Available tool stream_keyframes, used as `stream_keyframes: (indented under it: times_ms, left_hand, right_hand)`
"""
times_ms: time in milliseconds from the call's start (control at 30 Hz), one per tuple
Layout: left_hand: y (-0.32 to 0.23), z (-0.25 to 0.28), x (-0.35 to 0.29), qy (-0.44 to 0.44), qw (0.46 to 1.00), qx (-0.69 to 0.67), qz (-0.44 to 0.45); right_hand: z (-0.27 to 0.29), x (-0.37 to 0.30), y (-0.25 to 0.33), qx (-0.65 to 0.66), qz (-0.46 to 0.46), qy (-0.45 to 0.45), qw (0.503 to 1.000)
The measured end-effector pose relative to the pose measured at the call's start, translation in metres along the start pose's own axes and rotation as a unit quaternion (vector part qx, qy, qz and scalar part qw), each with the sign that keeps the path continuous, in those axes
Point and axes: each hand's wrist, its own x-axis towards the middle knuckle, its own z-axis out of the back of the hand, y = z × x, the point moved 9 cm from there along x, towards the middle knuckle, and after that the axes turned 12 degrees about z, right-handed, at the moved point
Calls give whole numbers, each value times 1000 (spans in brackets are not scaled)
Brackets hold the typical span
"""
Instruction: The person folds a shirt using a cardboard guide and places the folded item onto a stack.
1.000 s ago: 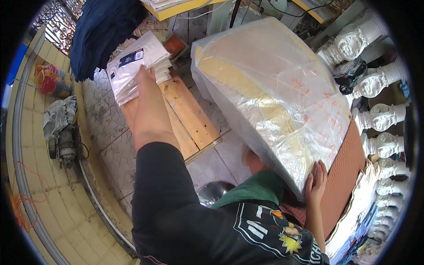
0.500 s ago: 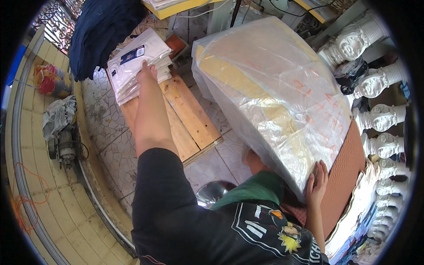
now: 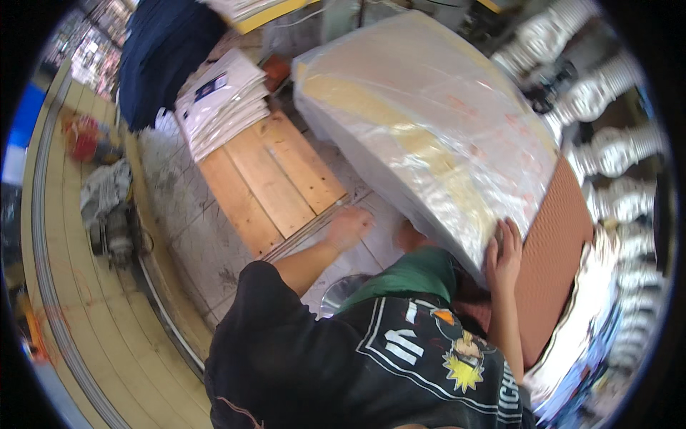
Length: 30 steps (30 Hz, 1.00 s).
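Note:
My left hand hangs in the air just off the near end of a wooden plank board. It is smeared by motion, so its fingers cannot be read; no object shows in it. A stack of packaged white garments in clear plastic lies on the board's far end, the top one bearing a dark label. On the right, my right hand rests with fingers stretched on the near corner of a large plastic-covered block. Beneath that hand runs a ribbed brown cover.
Dark blue cloth is heaped at the far left. A small motor stands on the tiled ledge. White balusters line the right side, with folded fabrics beside them. A shiny metal bowl sits by my green-clad leg.
My left hand has left the garment stack and drawn back toward me, past the board's near end. My right hand stays on the plastic-covered block. The whole view has shifted slightly.

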Motion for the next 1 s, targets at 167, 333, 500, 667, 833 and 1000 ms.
stream_keyframes:
  times_ms: [167,333,500,667,833,1000]
  left_hand:
    - [-158,-57,-58,231,930,-83,-274]
    - [-227,-60,-73,228,908,-92,-338]
    - [-306,-55,-108,256,869,-98,-412]
    - [-393,-52,-131,240,838,-103,-480]
    - [-449,-86,-128,281,819,-49,-498]
    - [-554,-133,-100,248,776,-6,-580]
  right_hand:
    - [7,-17,4,-25,7,45,999]
    - [51,-79,20,52,104,-1,993]
    - [113,-182,-35,62,-18,-24,998]
    - [202,-271,-108,9,-134,-61,989]
    - [292,-334,-173,-27,-270,-189,944]
    - [327,-371,-187,-54,-307,-144,939]
